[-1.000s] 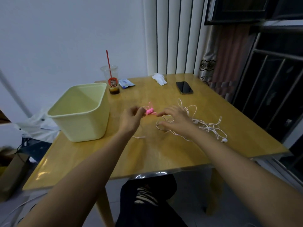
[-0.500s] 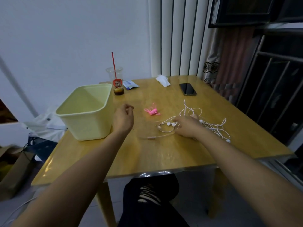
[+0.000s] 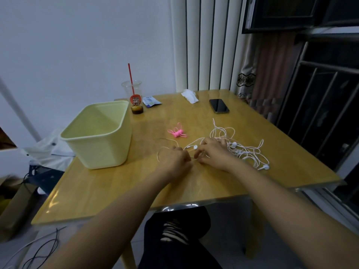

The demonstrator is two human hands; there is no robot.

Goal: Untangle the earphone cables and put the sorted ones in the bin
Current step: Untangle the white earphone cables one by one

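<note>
White cable (image 3: 247, 152) between curled hands (image 3: 174, 158) (image 3: 212, 154)

I read bare tabletop (image 3: 108, 193) along the near edge as passable. The bin (image 3: 104, 152) blocks the left side, the cup (image 3: 133, 94) just behind it. The white cable tangle (image 3: 245, 151) covers right-centre, pink bundle (image 3: 177, 132) between.

Left fingers' (image 3: 185, 155) hold on cable (image 3: 245, 151) unclear

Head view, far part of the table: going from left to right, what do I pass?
Pale yellow bin → clear plastic cup with red straw → blue packet → crumpled white tissue → black phone.
</note>
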